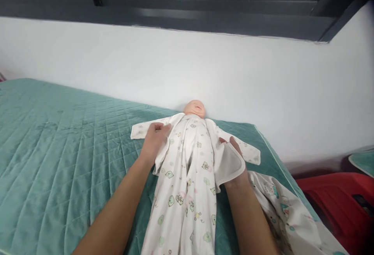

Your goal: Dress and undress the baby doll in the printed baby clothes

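A baby doll (195, 108) lies face up on the bed, its head close to the wall. It is in a white baby top (238, 142) with long sleeves spread to both sides, and printed baby pants (178, 200) lie over its trunk and run toward me. My left hand (157, 138) has its fingers curled at the top's left front edge, slightly blurred. On the other side my right hand (236, 169) grips the right front panel, whose pale inner side is folded outward and covers part of my fingers.
A green quilted bedspread (67, 161) stretches left. Printed white cloth (289, 208) lies crumpled beside my right forearm. Beyond the bed's right edge is a red plastic object (333, 200). A white wall (117, 60) and dark-framed barred window (175, 11) stand behind.
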Available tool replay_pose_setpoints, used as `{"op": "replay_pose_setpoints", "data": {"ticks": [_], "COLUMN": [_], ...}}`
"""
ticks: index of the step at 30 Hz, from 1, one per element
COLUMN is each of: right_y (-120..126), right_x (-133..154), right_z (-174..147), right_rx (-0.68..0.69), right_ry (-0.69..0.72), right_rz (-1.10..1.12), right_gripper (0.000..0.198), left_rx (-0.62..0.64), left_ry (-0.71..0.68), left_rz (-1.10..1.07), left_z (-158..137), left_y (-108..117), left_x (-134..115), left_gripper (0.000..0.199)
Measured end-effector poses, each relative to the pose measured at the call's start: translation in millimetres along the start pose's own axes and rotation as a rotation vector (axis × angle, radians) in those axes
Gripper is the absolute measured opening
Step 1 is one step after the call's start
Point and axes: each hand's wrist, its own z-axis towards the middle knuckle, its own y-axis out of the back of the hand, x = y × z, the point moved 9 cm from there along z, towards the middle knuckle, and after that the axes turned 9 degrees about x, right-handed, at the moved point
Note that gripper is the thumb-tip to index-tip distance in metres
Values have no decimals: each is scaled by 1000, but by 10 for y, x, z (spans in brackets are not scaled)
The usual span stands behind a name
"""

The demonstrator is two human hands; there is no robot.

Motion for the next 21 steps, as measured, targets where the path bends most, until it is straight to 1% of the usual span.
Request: {"op": "replay_pose_setpoints", "data": {"ticks": [2, 3, 5, 7, 8, 9, 11, 13, 15, 17, 18, 19, 21], "right_y": [-58, -81, -105, -110, -89, -46, 85, 249, 428, 547, 557, 526, 378], "right_x": [-96, -116, -93, -77, -67, -51, 7, 87, 169, 223, 238, 246, 273], "right_z": [-46, -66, -76, -53, -31, -4, 60, 123, 164, 178, 178, 175, 151], "right_rx": [11, 2, -18, -11, -8, -11, -27, -53, -113, -172, -185, -182, -170], "right_ry": [-149, -187, -176, -156, -146, -136, -115, -102, -102, -105, -93, -65, 41], "right_rz": [83, 91, 33, -64, -144, -247, -500, -752, -934, -1028, -1052, -1067, -1084], "right_gripper": [41, 42, 47, 44, 40, 37, 33, 31, 35, 39, 38, 36, 36], "left_rx": [88, 129, 197, 234, 232, 215, 138, 19, -102, -157, -164, -163, -170], "left_ry": [-19, -30, -27, -20, -22, -33, -80, -115, -91, -47, -48, -73, -180], "left_rz": [138, 170, 182, 188, 202, 228, 323, 497, 718, 908, 984, 1044, 1120], "left_z": [23, 32, 56, 91, 112, 133, 170, 187, 187, 181, 175, 167, 140], "left_y": [-110, -157, -215, -218, -196, -157, -34, 126, 281, 362, 364, 341, 250], "left_x": [2, 6, 37, 64, 69, 65, 24, -27, -50, -46, -54, -76, -152], "left_gripper": [37, 38, 36, 32, 29, 27, 24, 20, 17, 17, 18, 19, 21]}}
